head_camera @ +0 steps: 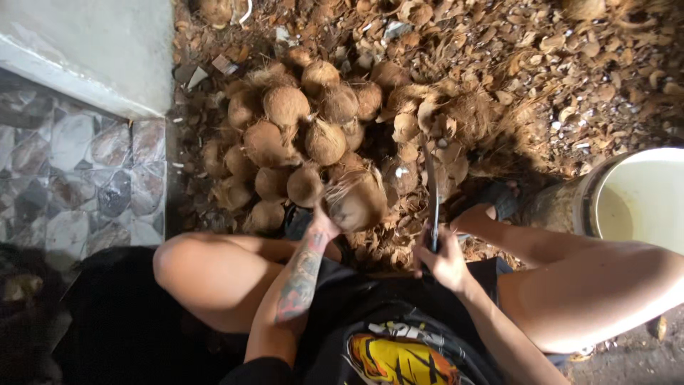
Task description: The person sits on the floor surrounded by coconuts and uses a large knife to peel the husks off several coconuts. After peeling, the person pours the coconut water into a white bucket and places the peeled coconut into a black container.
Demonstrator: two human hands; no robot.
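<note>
Rough fibrous brown coconuts (285,107), dull metal blade (432,192), smooth white plastic bucket (641,192)

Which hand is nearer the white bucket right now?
Right. The right hand grips a long knife at mid-frame, with the white bucket off to its right. The left hand sits farther away, holding a husked coconut beside the coconut pile.

Husk-littered ground (570,64), patterned tiled floor (78,178)

i see warm, uneven light on the coconut pile (306,135), deep shadow at lower left, glare on the white bucket (641,196).
</note>
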